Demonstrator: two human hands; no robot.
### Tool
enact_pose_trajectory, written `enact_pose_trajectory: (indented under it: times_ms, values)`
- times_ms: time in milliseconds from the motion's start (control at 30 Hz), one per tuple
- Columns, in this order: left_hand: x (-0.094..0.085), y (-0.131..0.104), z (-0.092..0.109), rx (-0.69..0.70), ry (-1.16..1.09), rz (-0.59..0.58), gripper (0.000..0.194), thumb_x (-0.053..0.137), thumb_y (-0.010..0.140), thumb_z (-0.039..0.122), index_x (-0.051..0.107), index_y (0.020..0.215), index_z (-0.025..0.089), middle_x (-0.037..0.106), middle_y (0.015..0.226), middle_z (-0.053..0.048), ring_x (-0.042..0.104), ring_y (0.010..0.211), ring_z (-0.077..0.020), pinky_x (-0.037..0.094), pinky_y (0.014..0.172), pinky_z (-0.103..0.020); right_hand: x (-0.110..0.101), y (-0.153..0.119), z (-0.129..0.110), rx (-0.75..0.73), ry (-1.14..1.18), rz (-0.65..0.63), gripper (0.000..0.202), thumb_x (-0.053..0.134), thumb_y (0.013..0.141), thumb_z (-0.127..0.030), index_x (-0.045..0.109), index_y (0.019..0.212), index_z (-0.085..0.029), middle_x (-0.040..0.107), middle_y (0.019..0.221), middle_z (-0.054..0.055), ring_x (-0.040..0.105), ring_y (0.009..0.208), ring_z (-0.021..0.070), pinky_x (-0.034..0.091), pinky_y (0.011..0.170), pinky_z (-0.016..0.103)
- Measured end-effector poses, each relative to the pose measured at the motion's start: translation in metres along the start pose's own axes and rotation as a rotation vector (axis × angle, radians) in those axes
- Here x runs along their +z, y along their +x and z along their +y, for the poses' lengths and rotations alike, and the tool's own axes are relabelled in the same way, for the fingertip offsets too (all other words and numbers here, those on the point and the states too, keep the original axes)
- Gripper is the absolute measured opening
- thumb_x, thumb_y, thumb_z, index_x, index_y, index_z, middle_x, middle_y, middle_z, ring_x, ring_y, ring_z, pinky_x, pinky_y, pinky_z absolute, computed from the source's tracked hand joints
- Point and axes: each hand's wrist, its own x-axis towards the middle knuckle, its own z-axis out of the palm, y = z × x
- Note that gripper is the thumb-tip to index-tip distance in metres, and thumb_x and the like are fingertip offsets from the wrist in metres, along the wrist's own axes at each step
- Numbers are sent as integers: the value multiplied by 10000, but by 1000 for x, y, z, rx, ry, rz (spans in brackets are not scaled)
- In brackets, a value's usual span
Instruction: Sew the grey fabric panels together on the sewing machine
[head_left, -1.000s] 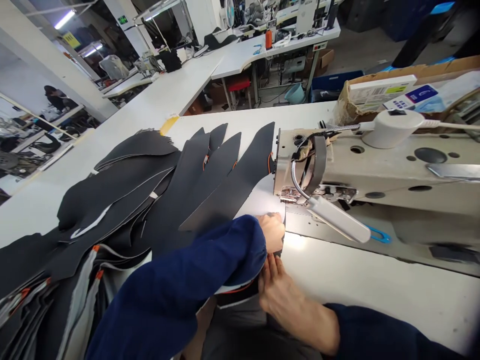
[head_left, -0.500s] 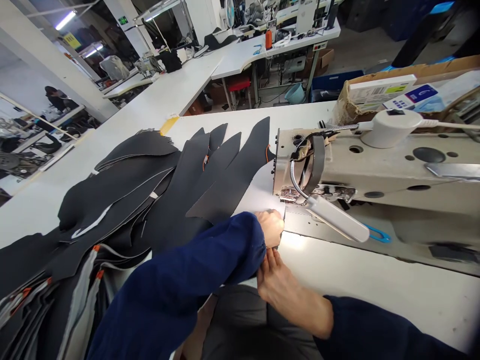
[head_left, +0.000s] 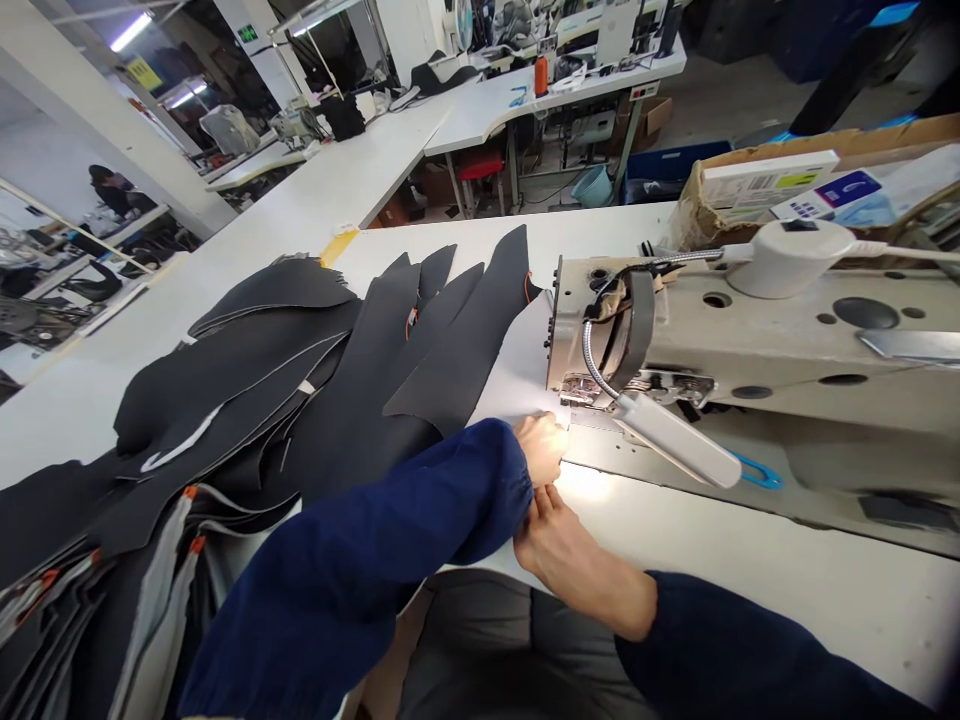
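A dark grey fabric panel [head_left: 466, 372] lies at the head of the sewing machine [head_left: 637, 330], its light grey underside [head_left: 517, 362] turned up along the machine side. My left hand [head_left: 541, 447] is closed on the near part of this panel, just in front of the presser foot area. Close below it, my right hand [head_left: 551, 530] has its fingers pinched together at the panel's near edge; the fingertips are partly hidden by the left cuff. The needle itself cannot be made out. A white lamp [head_left: 679, 440] lights the spot beside my hands.
Stacked dark panels [head_left: 232, 390] cover the left of the white table [head_left: 750, 560], some with orange-marked ends [head_left: 196, 545]. A cardboard box [head_left: 694, 205] with packets stands behind the machine. Farther off are more worktables and a person [head_left: 112, 190] at the far left.
The panel's far end has swung slightly left and away, showing more light grey underside. Both hands have shifted a little away from me, and my right forearm has moved slightly left.
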Motion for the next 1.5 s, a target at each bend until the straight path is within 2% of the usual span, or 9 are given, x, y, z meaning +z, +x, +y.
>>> enact_pose_trajectory:
  times_ms: [233,433,700,833,1000,1100,1233,1333,1500]
  values:
    - [0,-20,-14,28,31,-21,301,541,804,205,586,1091,127,585,1031,-125,614,928,-251,515,789,-332,18,2,7,43,-26,-65,261,583,639,-30,691,877,-35,681,883,248,635,890,349,469,809,496]
    - [-4,-29,-13,100,57,-67,215,499,821,190,662,946,129,608,971,-137,633,816,-235,514,713,-322,-2,23,-1,63,222,-274,181,567,605,39,609,596,-136,591,518,87,540,503,190,374,502,308]
    - [-11,-14,-8,101,90,-77,223,523,825,188,682,965,116,624,977,-124,640,779,-216,513,689,-304,21,9,-1,102,-21,-74,203,572,685,-27,686,853,-30,666,780,229,626,774,331,445,728,517]
    - [-5,-1,-12,84,87,-44,230,541,814,190,688,978,122,629,981,-118,640,804,-220,513,697,-304,20,7,3,122,-10,-59,238,580,687,-27,677,904,-16,662,812,224,617,801,311,448,772,493]
    - [0,15,-15,64,56,14,204,536,789,138,687,926,132,635,966,-101,622,891,-225,507,750,-303,23,10,5,85,-46,58,198,553,738,-37,675,893,-19,664,788,222,626,747,304,468,723,458]
    - [-2,11,-17,29,26,57,243,516,808,159,667,998,144,618,1017,-104,624,843,-212,505,753,-311,29,8,9,117,-47,55,226,539,730,-14,672,913,-4,667,789,221,627,724,285,479,720,439]
    - [-4,-10,-22,8,20,57,343,548,802,219,608,1138,181,587,1067,-104,620,793,-210,497,692,-304,37,4,14,138,-23,96,288,536,714,-2,658,974,32,661,956,282,636,903,306,477,836,451]
    - [-5,-21,-23,55,63,-14,221,544,821,218,653,1002,153,596,974,-102,607,767,-201,479,681,-290,41,4,15,134,-24,140,301,537,698,2,661,968,43,650,1003,305,627,962,317,475,852,448]
    - [-10,-18,-15,96,95,-46,175,543,838,212,674,917,128,611,929,-105,595,773,-205,459,676,-286,37,6,16,177,-18,82,267,543,689,8,676,920,16,666,932,267,623,934,317,480,834,454]
